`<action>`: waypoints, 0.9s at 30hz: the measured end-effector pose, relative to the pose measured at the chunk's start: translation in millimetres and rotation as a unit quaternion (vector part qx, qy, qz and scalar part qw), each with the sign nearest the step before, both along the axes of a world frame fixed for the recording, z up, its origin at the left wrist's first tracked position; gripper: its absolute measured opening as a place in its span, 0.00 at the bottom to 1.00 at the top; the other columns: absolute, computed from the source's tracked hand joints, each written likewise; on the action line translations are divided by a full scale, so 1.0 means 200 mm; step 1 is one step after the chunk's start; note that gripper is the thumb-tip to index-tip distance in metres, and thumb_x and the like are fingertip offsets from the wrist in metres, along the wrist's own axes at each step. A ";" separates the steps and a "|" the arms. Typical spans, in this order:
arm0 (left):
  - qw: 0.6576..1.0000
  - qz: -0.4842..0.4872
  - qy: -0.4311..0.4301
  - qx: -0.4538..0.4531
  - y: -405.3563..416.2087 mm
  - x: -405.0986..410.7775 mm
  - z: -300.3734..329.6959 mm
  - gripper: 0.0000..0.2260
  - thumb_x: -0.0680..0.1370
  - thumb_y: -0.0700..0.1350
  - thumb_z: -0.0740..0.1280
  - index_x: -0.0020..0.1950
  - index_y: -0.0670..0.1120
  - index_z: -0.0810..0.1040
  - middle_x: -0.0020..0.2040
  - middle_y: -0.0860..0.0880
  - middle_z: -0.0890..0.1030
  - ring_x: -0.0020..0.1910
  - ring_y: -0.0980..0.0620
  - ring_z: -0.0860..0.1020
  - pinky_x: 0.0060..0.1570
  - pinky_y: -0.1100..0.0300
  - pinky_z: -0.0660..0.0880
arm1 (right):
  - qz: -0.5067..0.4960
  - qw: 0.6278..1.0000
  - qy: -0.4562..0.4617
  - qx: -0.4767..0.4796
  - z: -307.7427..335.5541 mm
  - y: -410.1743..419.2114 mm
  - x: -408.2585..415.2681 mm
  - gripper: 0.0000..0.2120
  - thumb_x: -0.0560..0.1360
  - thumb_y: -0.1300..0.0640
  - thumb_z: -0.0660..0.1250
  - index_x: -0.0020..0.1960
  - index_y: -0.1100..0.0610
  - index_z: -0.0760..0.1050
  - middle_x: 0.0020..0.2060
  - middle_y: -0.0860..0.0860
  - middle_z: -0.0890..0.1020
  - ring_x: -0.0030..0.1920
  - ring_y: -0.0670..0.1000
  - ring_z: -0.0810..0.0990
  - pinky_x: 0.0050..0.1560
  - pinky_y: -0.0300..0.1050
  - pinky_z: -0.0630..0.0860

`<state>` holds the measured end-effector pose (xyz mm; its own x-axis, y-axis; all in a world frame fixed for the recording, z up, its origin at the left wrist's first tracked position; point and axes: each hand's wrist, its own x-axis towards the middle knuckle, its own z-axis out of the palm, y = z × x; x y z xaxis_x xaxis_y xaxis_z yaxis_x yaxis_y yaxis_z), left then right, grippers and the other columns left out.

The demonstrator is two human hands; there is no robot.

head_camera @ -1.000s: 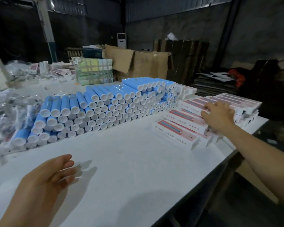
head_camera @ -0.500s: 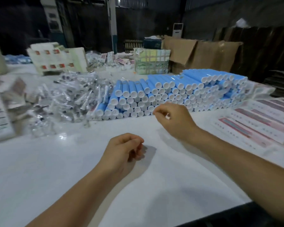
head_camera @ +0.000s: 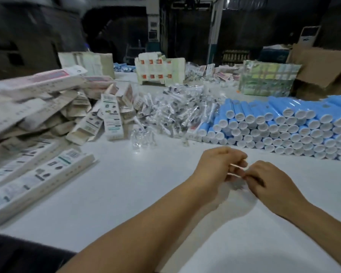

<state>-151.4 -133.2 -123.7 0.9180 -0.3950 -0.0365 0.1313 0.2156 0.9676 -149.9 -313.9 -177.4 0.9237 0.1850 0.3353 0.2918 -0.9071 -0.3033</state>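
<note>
Because the small thin white item (head_camera: pixel 237 168) is held only by fingertip pinches between the left hand (head_camera: pixel 218 167) and the right hand (head_camera: pixel 272 181), it could slip or bend if either pinch loosens or the hands pull unevenly. Blur hides what kind of item it is. If dropped, it would land on the white desk (head_camera: pixel 126 194) directly below. A wide sweep of the right forearm could dislodge the front row of the stack of blue cylindrical tubes with white caps (head_camera: pixel 283 125) nearby. The flat printed cartons (head_camera: pixel 37 178) lie well apart to the left and are at less risk.

Hand pose: both hands sit above the desk with their fingertips meeting.
- Left hand: fingers curled, knuckles up, pinching the item's left end.
- Right hand: fingers curled, back toward the camera, pinching the right end.
- Forearms: both converge from the lower edge.
</note>
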 end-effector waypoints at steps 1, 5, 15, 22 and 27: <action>1.000 0.017 -0.003 -0.014 0.06 0.03 0.05 0.08 0.78 0.38 0.63 0.42 0.44 0.78 0.34 0.49 0.79 0.29 0.54 0.76 0.32 0.64 0.71 | -0.006 1.000 -0.008 0.000 -0.01 0.00 0.00 0.09 0.75 0.62 0.66 0.42 0.50 0.79 0.37 0.40 0.74 0.42 0.41 0.70 0.39 0.32 0.62; 0.994 0.095 -0.053 -0.013 0.39 0.14 0.24 0.06 0.78 0.39 0.63 0.43 0.46 0.78 0.34 0.51 0.80 0.30 0.55 0.77 0.34 0.63 0.71 | -0.012 0.999 -0.024 0.020 -0.02 0.01 -0.02 0.10 0.74 0.64 0.67 0.43 0.50 0.79 0.40 0.38 0.76 0.45 0.39 0.73 0.42 0.33 0.65; 0.616 0.147 -0.075 0.770 1.54 0.15 0.08 0.26 0.73 0.63 0.67 0.63 0.48 0.72 0.58 0.48 0.75 0.48 0.50 0.75 0.47 0.56 0.75 | -0.025 1.000 -0.009 0.009 -0.04 0.01 0.00 0.19 0.73 0.66 0.67 0.42 0.39 0.73 0.42 0.37 0.76 0.45 0.47 0.75 0.45 0.52 0.73; 0.603 0.174 -0.111 0.771 1.58 0.12 -0.04 0.22 0.71 0.69 0.64 0.48 0.51 0.66 0.42 0.56 0.71 0.42 0.54 0.72 0.38 0.56 0.69 | -0.020 1.000 -0.018 0.007 -0.03 0.02 -0.02 0.18 0.72 0.67 0.68 0.43 0.43 0.75 0.43 0.37 0.76 0.45 0.49 0.75 0.45 0.53 0.74; 0.576 0.183 -0.103 0.790 1.54 0.12 -0.05 0.21 0.71 0.65 0.63 0.54 0.51 0.68 0.50 0.53 0.73 0.45 0.51 0.73 0.39 0.57 0.69 | -0.016 1.000 -0.019 -0.001 0.00 0.06 -0.03 0.13 0.73 0.66 0.68 0.43 0.47 0.77 0.40 0.38 0.76 0.43 0.43 0.74 0.41 0.41 0.68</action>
